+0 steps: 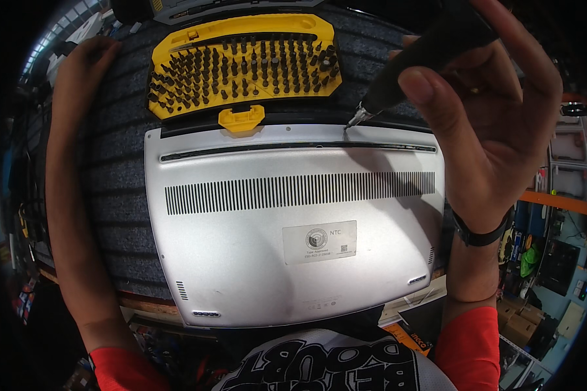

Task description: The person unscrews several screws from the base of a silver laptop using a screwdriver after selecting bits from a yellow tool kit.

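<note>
- Since base access prob. matters, laptop (241,260) lies belly-up on ribbed mat (114,195);
- R hand (489,137) clamped round screwdriver (430,51), tip at rear edge;
- L hand (88,62) curled, can't tell if fingers meet; bit case (254,28) open behind, prob. for swaps.

Smooth metallic laptop underside (235,260), rough mat (116,195)

A wide fisheye view looked down from the person's head.
The left camera of the pair faced the laptop (241,274) from close above, with the person's shirt (332,342) at the lower edge and straight edges bowing outward.
</note>
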A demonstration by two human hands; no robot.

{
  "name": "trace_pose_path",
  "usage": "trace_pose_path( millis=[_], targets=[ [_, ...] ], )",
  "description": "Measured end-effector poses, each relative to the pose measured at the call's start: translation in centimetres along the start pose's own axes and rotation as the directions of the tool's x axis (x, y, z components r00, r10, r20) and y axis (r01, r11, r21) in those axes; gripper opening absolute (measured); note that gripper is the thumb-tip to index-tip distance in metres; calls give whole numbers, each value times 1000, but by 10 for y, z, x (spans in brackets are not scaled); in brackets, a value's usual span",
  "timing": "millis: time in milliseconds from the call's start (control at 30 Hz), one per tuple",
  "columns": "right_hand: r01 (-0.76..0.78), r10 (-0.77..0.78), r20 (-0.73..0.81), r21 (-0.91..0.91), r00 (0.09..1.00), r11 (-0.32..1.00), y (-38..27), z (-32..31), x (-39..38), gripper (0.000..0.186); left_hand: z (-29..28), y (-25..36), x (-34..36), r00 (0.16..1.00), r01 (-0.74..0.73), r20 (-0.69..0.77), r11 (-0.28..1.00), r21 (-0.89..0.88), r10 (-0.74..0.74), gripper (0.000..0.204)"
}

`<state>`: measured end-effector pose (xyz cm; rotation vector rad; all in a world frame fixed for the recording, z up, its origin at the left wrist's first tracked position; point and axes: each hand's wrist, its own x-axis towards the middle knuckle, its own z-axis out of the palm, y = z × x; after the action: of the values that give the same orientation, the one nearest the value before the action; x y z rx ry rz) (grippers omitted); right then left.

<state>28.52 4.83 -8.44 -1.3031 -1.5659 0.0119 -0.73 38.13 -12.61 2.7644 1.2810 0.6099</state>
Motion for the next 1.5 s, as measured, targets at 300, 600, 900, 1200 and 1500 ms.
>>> trace_pose_path(
  millis=[300,600,900,1200,1500],
  targets=[
    [2,-2,-5,1,1000,1000,2,1,-2,41,-1,-1,-1,1000,-7,9,1000,15,7,31],
    [-2,2,-4,-7,1000,1000,0,0,0,38,1,-2,0,1000,-5,-3,1000,-11,5,31],
    [-2,2,1,-4,1000,1000,1,0,1,36,-1,2,-1,1000,18,7,1000,-12,-18,31],
    [-8,8,5,-12,1000,1000,0,-3,1,34,1,3,1,1000,8,7,1000,-16,-8,32],
    [-15,15,36,-24,999,1000,-2,-4,6,32,-2,2,-1,1000,12,9,1000,-18,-12,31]
  ],
)
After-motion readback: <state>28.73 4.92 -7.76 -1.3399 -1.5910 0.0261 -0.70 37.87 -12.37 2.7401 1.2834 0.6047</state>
